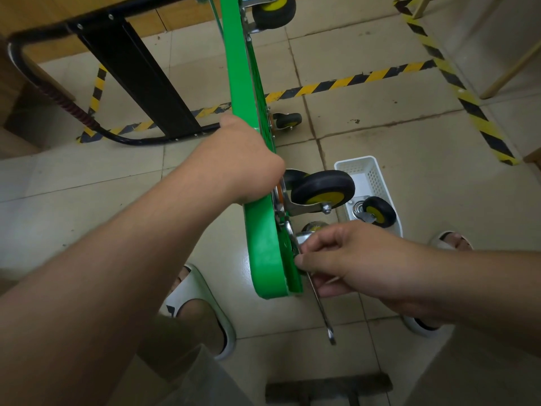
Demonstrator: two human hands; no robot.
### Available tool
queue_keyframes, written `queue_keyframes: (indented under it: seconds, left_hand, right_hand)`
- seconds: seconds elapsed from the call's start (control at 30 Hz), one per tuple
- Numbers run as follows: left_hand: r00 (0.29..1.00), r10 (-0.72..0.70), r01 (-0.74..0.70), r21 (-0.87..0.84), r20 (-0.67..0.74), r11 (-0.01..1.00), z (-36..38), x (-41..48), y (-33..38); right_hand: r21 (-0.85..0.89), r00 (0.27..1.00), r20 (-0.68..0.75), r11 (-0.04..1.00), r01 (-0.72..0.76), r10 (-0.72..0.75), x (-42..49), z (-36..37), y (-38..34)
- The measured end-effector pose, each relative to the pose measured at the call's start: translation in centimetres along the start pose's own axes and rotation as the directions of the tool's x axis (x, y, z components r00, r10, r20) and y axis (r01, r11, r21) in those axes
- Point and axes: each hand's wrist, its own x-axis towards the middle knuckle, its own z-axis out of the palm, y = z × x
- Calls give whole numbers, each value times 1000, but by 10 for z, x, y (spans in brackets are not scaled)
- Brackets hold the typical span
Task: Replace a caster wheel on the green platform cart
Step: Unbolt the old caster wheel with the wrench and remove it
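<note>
Left hand curls its fingers over the upper edge of the green cart, which stands tipped on its side, and steadies it. The right hand pinches a wrench near its head, fingertips tight against the underside of the deck, the shaft trailing down below the palm toward the floor. Just above the right knuckles a chrome bracket and a sliver of wheel show, so this is probably the caster being worked on; its fastener is hidden by the fingers, and I cannot tell whether it is being loosened or tightened. Another caster sits between the two hands, and a spare caster lies in a white basket beyond the right hand. To do this well, seat the wrench squarely before pulling, take short strokes since the bracket crowds the swing, and keep the left grip firm so the cart does not twist or roll. Any freed nut belongs in the basket, not on the tiles.
</note>
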Motion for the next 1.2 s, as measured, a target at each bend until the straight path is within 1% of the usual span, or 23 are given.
queue_keyframes:
  seconds: [0.1,0.23,0.43,0.8,0.9,1.0,1.1,1.2]
  left_hand:
    - [1000,2,-2,23,-8,1000,-1,1,0]
    - [1000,8,-8,28,-6,1000,-1,1,1]
    - [1000,3,-3,16,3,1000,-1,1,0]
    - [1000,-6,6,21,-16,1000,1,2,1]
    - [1000,-9,9,3,-14,1000,2,2,0]
    - [1000,-17,17,-13,-9,1000,2,2,0]
    - [1000,-19,19,-7,-17,1000,2,2,0]
    - [1000,-18,18,-5,-19,1000,2,2,0]
  right_hand:
    - [-1,999,33,999,-38,38,-9,1,1]
    - [68,997,60,997,-46,42,-17,5,-3]
    - [159,998,63,987,-36,26,-20,7,-13]
    - [186,996,84,982,16,-32,-9,6,-22]
    - [150,995,94,988,31,-45,-5,5,-19]
    - [76,998,42,996,49,-52,1,4,-13]
    - [-13,993,-18,994,113,-113,10,4,-8]
    - [-48,984,-50,984,170,-172,15,3,-6]
